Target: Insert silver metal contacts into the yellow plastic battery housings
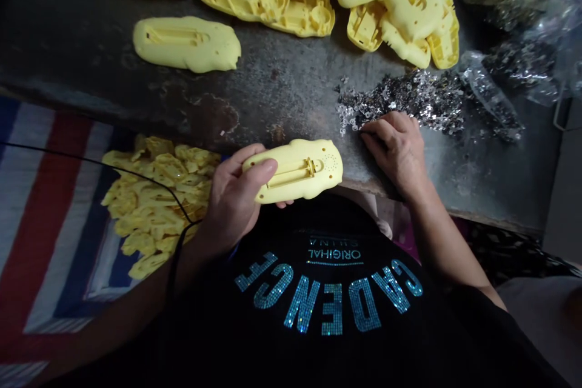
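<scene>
My left hand [239,194] grips a yellow plastic casing [291,173], thumb on top and fingers beneath. The casing's long battery compartment faces up, with a small metal piece at its right end and a round patch of tiny holes beyond. At the near edge of a heap of small shiny metal contacts [409,100], my right hand [395,148] rests with thumb and forefinger drawn together. Whatever lies between those fingertips is too small to make out.
More yellow casings [268,3] are piled along the back of the dark metal table [282,85], and a single casing [186,43] lies at left. Clear plastic bags [513,24] of metal parts sit at right. Below left are many yellow parts [159,200] and a black cable [136,174].
</scene>
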Demonstrator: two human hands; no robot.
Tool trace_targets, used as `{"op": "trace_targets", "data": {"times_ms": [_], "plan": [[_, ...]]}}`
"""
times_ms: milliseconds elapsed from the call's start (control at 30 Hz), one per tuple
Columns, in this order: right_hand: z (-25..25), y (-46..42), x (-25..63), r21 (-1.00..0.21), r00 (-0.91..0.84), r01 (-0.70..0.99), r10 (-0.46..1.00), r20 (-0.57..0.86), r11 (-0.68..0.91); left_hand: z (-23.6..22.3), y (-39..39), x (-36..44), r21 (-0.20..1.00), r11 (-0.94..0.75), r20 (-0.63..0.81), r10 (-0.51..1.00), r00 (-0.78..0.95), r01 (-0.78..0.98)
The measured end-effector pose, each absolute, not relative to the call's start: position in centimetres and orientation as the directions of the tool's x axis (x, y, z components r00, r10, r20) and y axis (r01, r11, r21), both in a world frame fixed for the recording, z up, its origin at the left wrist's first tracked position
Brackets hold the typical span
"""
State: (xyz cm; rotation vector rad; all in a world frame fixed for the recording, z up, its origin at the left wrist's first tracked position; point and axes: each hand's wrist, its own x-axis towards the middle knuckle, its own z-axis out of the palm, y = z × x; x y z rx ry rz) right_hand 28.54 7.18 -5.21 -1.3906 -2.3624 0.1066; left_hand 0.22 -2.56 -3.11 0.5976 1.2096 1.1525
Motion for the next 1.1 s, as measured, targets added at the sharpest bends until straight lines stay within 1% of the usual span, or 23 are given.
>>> {"op": "trace_targets", "data": {"times_ms": [67, 133, 200, 300, 400, 500, 667, 733, 800, 900, 1033, 1100], "plan": [[-4.9, 6.8, 29.1, -0.242, -0.456, 0.816, 0.841, 0.29, 0.526, -3.0, -2.4, 0.3, 0.866, 0.355, -0.397, 0.917, -0.052, -0.353], [-4.5, 6.1, 30.0, -0.254, -0.483, 0.798, 0.831, 0.275, 0.547, -2.9, -2.3, 0.4, 0.87, 0.339, -0.376, 0.926, -0.036, -0.357], [-4.0, 5.2, 31.1, -0.321, -0.473, 0.783, 0.845, 0.249, 0.533, -2.9, -2.4, 0.4, 0.875, 0.324, -0.36, 0.933, -0.034, -0.359], [-3.6, 3.8, 32.4, -0.448, -0.372, 0.779, 0.898, 0.235, 0.439, -3.0, -2.4, 0.5, 0.873, 0.338, -0.374, 0.927, -0.037, -0.351], [-3.6, 3.3, 32.8, -0.495, -0.323, 0.762, 0.908, 0.267, 0.417, -2.8, -2.3, 0.8, 0.869, 0.346, -0.381, 0.924, -0.032, -0.354], [-4.1, 3.7, 32.5, -0.476, -0.376, 0.746, 0.884, 0.277, 0.466, -2.6, -2.2, 1.2, 0.873, 0.352, -0.388, 0.92, -0.045, -0.338], [-4.9, 5.0, 31.7, -0.335, -0.472, 0.772, 0.841, 0.265, 0.539, -2.5, -2.5, 1.5, 0.884, 0.352, -0.383, 0.922, -0.046, -0.309], [-4.8, 5.1, 31.4, -0.322, -0.472, 0.779, 0.841, 0.264, 0.538, -2.5, -2.7, 1.6, 0.886, 0.351, -0.379, 0.925, -0.035, -0.304], [-4.3, 4.9, 31.2, -0.364, -0.456, 0.766, 0.847, 0.274, 0.53, -2.4, -2.9, 1.6, 0.885, 0.349, -0.372, 0.928, -0.017, -0.308], [-3.3, 4.4, 31.3, -0.464, -0.425, 0.73, 0.865, 0.266, 0.501, -2.2, -3.1, 1.7, 0.888, 0.348, -0.364, 0.931, 0.002, -0.301], [-2.5, 4.1, 31.8, -0.516, -0.415, 0.73, 0.89, 0.188, 0.449, -2.5, -3.1, 2.0, 0.909, 0.348, -0.351, 0.936, 0.028, -0.228], [-2.2, 4.0, 32.0, -0.551, -0.399, 0.715, 0.898, 0.186, 0.431, -2.7, -2.9, 2.2, 0.925, 0.342, -0.341, 0.939, 0.04, -0.163]]}}
